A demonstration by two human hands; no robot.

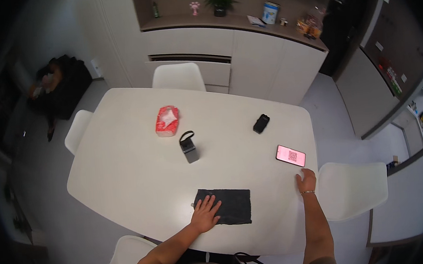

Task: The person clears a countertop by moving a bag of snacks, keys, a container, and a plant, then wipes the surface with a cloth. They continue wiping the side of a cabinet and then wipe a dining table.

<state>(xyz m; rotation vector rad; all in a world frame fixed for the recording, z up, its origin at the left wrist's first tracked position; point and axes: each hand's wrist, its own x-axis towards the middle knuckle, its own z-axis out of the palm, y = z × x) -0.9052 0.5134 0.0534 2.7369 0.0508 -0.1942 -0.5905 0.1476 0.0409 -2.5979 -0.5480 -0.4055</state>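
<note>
A dark grey cloth lies flat near the front edge of the white table. My left hand rests on its left part, palm down with the fingers spread. At the table's right edge is my right hand, its fingers loosely bent and apart, with nothing visible in them. Just beyond those fingertips, not touching them, lies a phone with a lit pink screen showing a square code.
A red tissue pack, a grey box-shaped device with a wrist strap and a small black device are on the table. White chairs surround it. Behind stands a cabinet. Someone sits on a dark sofa far left.
</note>
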